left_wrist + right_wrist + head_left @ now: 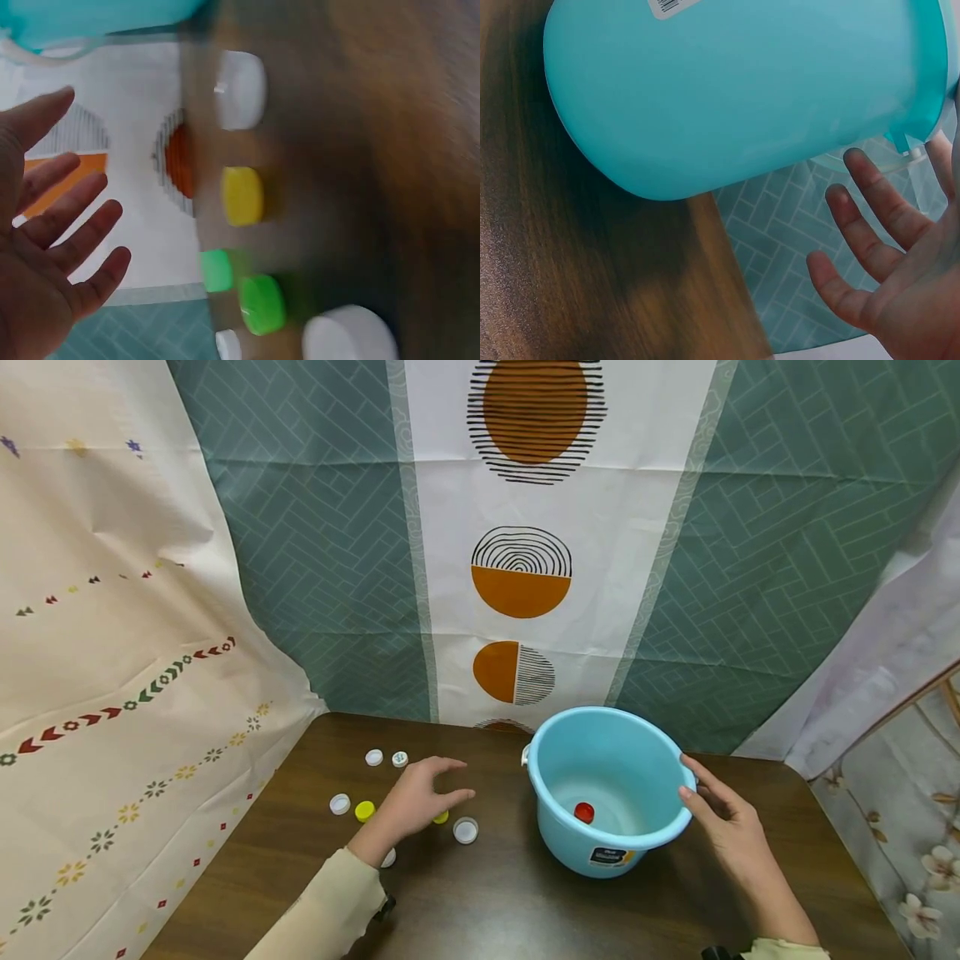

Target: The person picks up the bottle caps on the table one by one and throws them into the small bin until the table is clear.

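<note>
My left hand (pixel 412 802) hovers over the table with thumb and fingers spread apart, holding nothing. Around it lie several bottle caps: a white cap (pixel 465 830) to its right, a yellow cap (pixel 365 811) to its left, and a green cap (pixel 262 304) in the left wrist view. At the right stands a light blue bucket (pixel 551 814), upright, with a red cap (pixel 583 812) on its inside bottom. My right hand (pixel 731 827) grips the bucket's right rim between thumb and index finger; its other fingers extend loosely beside the outer wall in the right wrist view.
More white caps (pixel 374 757) are scattered at the left of the brown wooden table (pixel 480 918). A patterned curtain (pixel 322 568) hangs right behind the table's back edge. The bucket's handle (pixel 52 54) hangs along its side.
</note>
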`<state>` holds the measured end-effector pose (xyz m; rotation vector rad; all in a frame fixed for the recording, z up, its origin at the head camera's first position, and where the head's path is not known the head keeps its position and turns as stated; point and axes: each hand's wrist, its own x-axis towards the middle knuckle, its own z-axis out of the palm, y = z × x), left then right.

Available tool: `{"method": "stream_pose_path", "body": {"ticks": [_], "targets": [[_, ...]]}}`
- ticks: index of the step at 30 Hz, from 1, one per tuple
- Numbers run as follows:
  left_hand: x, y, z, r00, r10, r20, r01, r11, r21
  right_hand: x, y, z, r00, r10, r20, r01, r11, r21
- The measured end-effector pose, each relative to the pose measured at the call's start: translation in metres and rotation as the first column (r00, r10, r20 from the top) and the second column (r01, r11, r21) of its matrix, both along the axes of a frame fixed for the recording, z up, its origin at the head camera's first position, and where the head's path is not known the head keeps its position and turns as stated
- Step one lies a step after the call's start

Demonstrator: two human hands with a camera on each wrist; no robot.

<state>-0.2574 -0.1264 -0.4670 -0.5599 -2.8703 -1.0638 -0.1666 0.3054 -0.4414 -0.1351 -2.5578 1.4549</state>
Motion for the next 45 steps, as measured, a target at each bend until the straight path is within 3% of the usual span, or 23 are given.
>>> {"method": "stream_pose_path", "body": {"ticks": [8,17,21,28,36,45], "targets": [[0.002,-0.002,-0.024,0.991,-0.132,-0.035,0.121,0.968,-0.218,-0.001,0.0,0.002,1.0,-0.005,0.019,0.004,1.0,0.006],[-0.003,0.0,-0.039,0.981,-0.195,-0.012,0.176,0.908,-0.38,-0.003,-0.001,0.001,1.0,-0.016,0.026,0.016,1.0,0.005],[-0.004,0.001,-0.042,0.981,-0.196,0.003,0.18,0.896,-0.407,-0.004,0.0,0.001,1.0,-0.018,0.02,0.018,1.0,0.01],[-0.005,0.004,-0.041,0.982,-0.191,0.012,0.177,0.884,-0.433,-0.005,0.0,0.002,1.0,-0.012,0.011,0.012,1.0,0.007],[-0.003,0.006,-0.041,0.983,-0.182,0.021,0.173,0.888,-0.426,-0.004,0.001,0.002,1.0,-0.01,0.013,0.01,1.0,-0.001],[-0.003,0.009,-0.038,0.981,-0.196,-0.013,0.178,0.917,-0.356,-0.003,0.002,0.0,1.0,-0.012,-0.004,0.012,1.0,0.0]]}}
